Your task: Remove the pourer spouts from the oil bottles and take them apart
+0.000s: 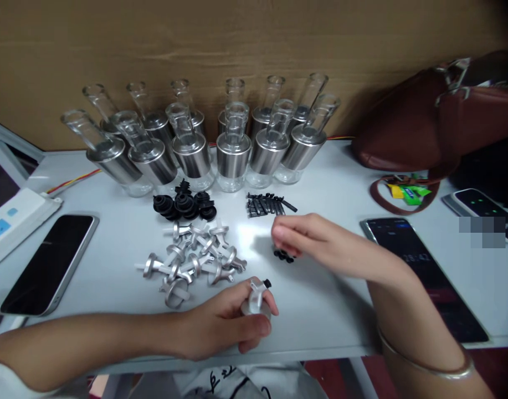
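Observation:
My left hand (220, 327) is closed around a silver pourer spout (256, 300) near the table's front edge. A small black cap (267, 284) sits at the spout's tip. My right hand (306, 235) is just above a few small black pieces (284, 256), its fingers pinched together; what they hold, if anything, is hidden. Left of it lies a loose pile of silver spouts (195, 263). Behind that pile are ribbed black stoppers (185, 205). Several thin black rods (264, 205) lie beyond my right hand.
Two rows of long-necked glass bottles with steel bands (232, 158) stand along the cardboard backing (237, 50). A phone (50, 263) and power strip (13, 221) lie left. At right are another phone (428, 277), a brown bag (407, 127) and small wrapped packets (409, 194).

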The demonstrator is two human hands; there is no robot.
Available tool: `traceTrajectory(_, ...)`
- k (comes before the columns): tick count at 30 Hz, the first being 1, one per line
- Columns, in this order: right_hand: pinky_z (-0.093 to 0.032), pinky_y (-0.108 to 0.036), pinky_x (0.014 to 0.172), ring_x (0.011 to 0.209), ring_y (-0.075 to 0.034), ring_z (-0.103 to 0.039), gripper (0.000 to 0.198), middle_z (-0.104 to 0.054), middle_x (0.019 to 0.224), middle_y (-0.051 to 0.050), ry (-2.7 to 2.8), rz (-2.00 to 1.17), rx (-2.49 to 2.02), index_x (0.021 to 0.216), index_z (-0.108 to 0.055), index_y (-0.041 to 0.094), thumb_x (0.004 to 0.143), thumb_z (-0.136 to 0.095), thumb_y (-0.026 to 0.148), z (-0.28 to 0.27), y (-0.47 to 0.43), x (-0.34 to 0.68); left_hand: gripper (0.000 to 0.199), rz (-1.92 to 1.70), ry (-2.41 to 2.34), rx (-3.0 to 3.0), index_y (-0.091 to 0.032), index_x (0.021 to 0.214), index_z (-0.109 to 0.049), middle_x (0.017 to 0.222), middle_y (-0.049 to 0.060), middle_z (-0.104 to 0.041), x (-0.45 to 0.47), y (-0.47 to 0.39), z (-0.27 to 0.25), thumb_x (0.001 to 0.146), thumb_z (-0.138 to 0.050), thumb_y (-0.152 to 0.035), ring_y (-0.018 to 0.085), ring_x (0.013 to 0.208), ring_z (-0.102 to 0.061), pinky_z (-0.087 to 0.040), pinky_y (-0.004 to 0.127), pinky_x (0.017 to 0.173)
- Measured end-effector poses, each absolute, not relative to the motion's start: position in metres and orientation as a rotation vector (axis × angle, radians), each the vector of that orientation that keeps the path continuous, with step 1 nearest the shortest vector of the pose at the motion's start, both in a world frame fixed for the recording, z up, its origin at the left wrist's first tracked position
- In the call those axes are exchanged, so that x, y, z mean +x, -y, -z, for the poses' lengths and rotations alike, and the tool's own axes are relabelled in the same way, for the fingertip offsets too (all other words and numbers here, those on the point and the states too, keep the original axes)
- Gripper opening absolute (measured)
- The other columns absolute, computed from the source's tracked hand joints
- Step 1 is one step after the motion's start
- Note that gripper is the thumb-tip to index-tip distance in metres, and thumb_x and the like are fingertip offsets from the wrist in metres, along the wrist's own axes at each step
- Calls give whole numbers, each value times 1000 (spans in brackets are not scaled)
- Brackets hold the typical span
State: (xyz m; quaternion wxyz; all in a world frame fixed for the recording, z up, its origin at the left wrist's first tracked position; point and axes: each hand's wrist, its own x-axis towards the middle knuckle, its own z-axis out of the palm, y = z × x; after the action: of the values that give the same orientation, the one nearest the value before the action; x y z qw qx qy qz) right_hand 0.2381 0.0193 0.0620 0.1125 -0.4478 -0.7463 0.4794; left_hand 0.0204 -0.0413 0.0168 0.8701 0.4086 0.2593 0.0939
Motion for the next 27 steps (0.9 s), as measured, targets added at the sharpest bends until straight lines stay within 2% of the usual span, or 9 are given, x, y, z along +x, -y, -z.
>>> traceTrajectory(5, -40, -22, 62, 64, -10, -55, 31, -66, 75, 0, 2248, -1840, -924, 77, -57, 17, 99, -42, 33, -67, -11, 222, 52, -260, -558, 901, -20, 94, -40, 69, -7, -43, 23, 42, -17, 85, -46, -71, 9, 58, -39, -32, 28, 65)
traceTrajectory(11, -41, -21, 66, 60, -9, -54, 35, -65, 70, 1, 2405, -1654, -960, 74, -60, 16, 101, -39, 26, -66, -12, 219, 52, -272, -587, 903, -20, 97, -39, 70, -7, -40, 24, 42, -19, 86, -39, -72, 9, 57, -40, -33, 28, 63)
traceTrajectory(17, -41, -21, 63, 57, -9, -54, 39, -65, 67, 1, 2423, -1668, -958, 76, -66, 15, 101, -40, 28, -68, -12, 218, 53, -223, -573, 1005, -21, 98, -37, 67, -5, -43, 21, 41, -18, 88, -30, -73, 13, 61, -41, -35, 31, 69)
traceTrajectory(22, -41, -20, 62, 56, -8, -54, 38, -65, 66, 1, 2356, -1663, -931, 73, -64, 15, 100, -40, 28, -68, -12, 218, 53, -253, -585, 994, -19, 97, -38, 64, -5, -46, 21, 41, -19, 89, -29, -71, 13, 62, -42, -37, 31, 72)
traceTrajectory(27, -43, -22, 67, 64, -10, -59, 36, -69, 73, -2, 2297, -1685, -896, 75, -62, 15, 100, -40, 28, -66, -12, 216, 48, -400, -566, 845, -18, 92, -44, 61, -6, -45, 24, 44, -10, 93, -31, -64, 11, 52, -44, -37, 29, 64)
